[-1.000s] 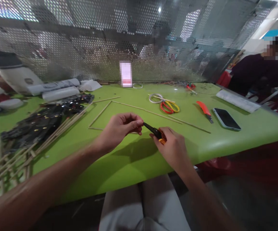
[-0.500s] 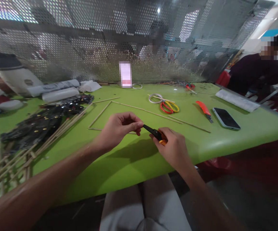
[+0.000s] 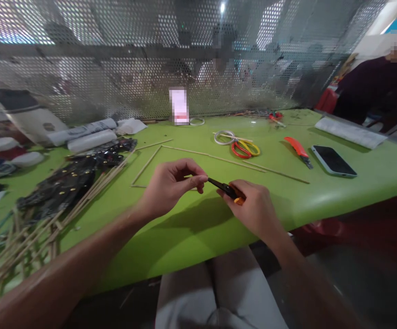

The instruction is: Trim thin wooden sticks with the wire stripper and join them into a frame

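My right hand (image 3: 253, 205) is wrapped around the orange handles of black long-nose pliers (image 3: 223, 186), which point left and up. At their tip, the thumb and fingers of my left hand (image 3: 176, 187) are pinched together. Whatever lies between those fingers is too small or hidden to make out. Both hands hover above the green tabletop (image 3: 185, 246). Beneath and behind them, thin bamboo sticks (image 3: 185, 150) lie in an angular outline, partly covered by my left hand.
Red-and-yellow-handled scissors (image 3: 242, 149) lie beside a wire coil (image 3: 223, 137). Farther right are an orange utility knife (image 3: 297, 151), a phone (image 3: 334, 160) and a plastic-wrapped roll (image 3: 349, 131). Bamboo sticks (image 3: 78, 203) and black plastic (image 3: 64, 178) cover the left. Behind stands a perforated metal panel (image 3: 123, 77).
The view has shifted slightly, so the table items sit a little differently in the picture. Both hands keep the same grip, with the pliers' tip still at my left fingers.
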Demonstrator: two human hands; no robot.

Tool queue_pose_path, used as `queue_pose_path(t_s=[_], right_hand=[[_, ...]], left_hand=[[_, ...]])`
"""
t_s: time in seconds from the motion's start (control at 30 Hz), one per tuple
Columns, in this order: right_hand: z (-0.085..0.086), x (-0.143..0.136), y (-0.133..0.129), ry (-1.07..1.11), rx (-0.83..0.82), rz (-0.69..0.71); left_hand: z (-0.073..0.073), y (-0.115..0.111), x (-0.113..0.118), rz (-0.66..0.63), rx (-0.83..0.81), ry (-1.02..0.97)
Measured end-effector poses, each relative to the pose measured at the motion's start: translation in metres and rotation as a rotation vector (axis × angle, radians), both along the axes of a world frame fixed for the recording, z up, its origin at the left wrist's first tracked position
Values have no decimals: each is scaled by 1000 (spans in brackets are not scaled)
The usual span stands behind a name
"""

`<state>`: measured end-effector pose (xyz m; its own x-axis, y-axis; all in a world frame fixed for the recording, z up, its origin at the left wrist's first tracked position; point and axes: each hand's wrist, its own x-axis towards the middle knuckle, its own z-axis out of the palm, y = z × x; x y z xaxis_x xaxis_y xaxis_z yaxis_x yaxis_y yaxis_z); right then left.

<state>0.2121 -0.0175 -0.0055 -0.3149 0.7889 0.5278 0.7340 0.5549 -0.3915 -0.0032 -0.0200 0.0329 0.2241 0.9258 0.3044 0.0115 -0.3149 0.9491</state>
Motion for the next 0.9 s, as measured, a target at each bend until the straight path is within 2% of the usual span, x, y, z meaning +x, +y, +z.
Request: queue_pose_path(t_s=[0.37, 0.47, 0.57, 0.67, 0.73, 0.9], right_hand=[[1, -1, -2, 49, -50, -3], [-1, 0, -1, 55, -57, 4], [-2, 1, 0, 29, -29, -12], [-3, 2, -1, -12, 1, -31], [-3, 2, -1, -23, 4, -35], [-1, 3, -2, -14, -13, -23]], left_hand=[[1, -4, 2, 12, 175, 79], [3, -5, 1, 58, 313, 192], [4, -4, -3, 106, 543, 381], [3, -1, -7, 121, 762, 464], [2, 1, -8, 115, 830, 462], [2, 3, -9, 83, 856, 482]])
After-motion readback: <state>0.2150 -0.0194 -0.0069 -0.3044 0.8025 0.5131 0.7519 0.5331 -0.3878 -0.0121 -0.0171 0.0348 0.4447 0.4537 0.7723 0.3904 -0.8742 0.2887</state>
